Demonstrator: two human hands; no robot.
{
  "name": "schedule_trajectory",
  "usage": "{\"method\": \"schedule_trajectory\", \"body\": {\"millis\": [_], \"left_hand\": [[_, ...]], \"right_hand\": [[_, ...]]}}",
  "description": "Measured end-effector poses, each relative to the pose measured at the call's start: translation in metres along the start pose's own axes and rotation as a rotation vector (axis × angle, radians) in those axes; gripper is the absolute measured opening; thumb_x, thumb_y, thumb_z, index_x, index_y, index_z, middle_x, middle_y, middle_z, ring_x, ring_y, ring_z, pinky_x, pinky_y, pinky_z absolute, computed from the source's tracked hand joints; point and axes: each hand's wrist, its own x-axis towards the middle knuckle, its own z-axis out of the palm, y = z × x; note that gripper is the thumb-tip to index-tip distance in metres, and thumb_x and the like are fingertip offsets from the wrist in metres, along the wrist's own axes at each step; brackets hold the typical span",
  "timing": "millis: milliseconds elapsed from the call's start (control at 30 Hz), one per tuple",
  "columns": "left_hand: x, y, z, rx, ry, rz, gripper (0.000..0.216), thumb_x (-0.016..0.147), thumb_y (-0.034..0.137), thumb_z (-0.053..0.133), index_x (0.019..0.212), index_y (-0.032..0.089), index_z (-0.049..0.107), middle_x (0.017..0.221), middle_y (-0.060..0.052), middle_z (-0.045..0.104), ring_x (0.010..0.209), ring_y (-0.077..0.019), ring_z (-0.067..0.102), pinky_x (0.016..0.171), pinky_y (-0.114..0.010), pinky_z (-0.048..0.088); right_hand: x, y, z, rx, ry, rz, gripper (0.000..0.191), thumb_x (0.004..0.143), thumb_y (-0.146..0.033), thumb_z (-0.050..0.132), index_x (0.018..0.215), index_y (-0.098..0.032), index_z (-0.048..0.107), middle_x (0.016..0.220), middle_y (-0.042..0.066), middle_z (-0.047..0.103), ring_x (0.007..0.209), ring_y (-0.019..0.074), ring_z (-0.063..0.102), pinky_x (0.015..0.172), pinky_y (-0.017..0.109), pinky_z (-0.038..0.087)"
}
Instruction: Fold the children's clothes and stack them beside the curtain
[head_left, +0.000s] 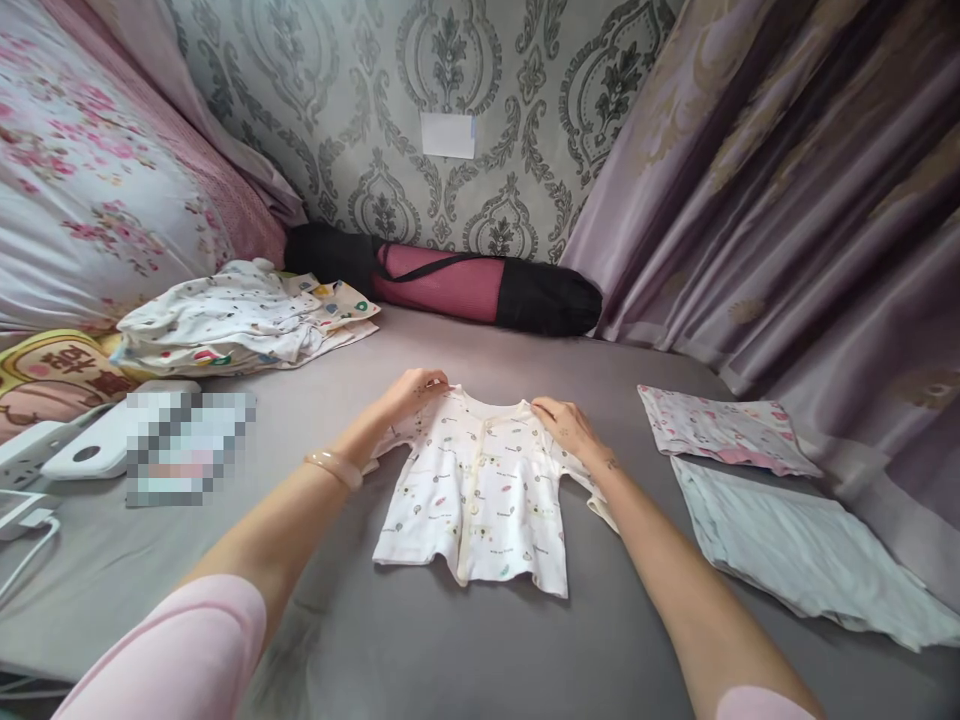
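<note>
A small white baby shirt with a buttoned front and tiny printed figures lies spread on the grey sheet, its collar away from me. My left hand pinches the shirt at its left shoulder, beside the collar. At the opposite shoulder, my right hand has its fingers closed on the fabric. Both sleeves lie out to the sides, partly hidden under my forearms. The lower hem is slightly wavy and rests nearest to me.
Right of the shirt lie a folded pink-patterned cloth and a folded pale cloth. A heap of printed clothes sits back left. Nearer are a white power bank and a power strip. A long black-and-maroon bag lies along the wall.
</note>
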Motion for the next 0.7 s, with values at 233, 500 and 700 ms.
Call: {"method": "schedule_trajectory", "body": {"millis": [233,500,700], "left_hand": [[0.038,0.001,-0.004,0.064,-0.041,0.010,0.048,0.088,0.057,0.045,0.096,0.019,0.073,0.075,-0.004,0.068,0.070,-0.0174,0.058,0.064,-0.024,0.039],[0.056,0.002,-0.002,0.140,-0.082,-0.070,0.036,0.089,0.047,0.049,0.099,0.020,0.072,0.084,-0.006,0.071,0.078,-0.0201,0.062,0.070,-0.025,0.042],[0.038,0.032,0.007,0.475,0.039,-0.103,0.028,0.093,0.027,0.049,0.113,0.019,0.066,0.121,-0.014,0.063,0.111,-0.0300,0.058,0.090,-0.039,0.044]], "right_hand": [[0.018,0.011,0.000,-0.092,0.018,0.039,0.031,0.101,-0.038,0.040,0.114,-0.030,0.067,0.107,0.002,0.075,0.094,0.0209,0.068,0.072,0.026,0.042],[0.034,0.010,-0.001,-0.182,-0.038,0.068,0.032,0.104,-0.035,0.036,0.117,-0.029,0.065,0.116,0.005,0.069,0.101,0.0196,0.064,0.081,0.028,0.041],[0.045,0.003,0.002,-0.091,-0.024,0.081,0.031,0.102,-0.028,0.040,0.115,-0.020,0.068,0.114,0.008,0.068,0.106,0.0186,0.060,0.089,0.025,0.040]]}}
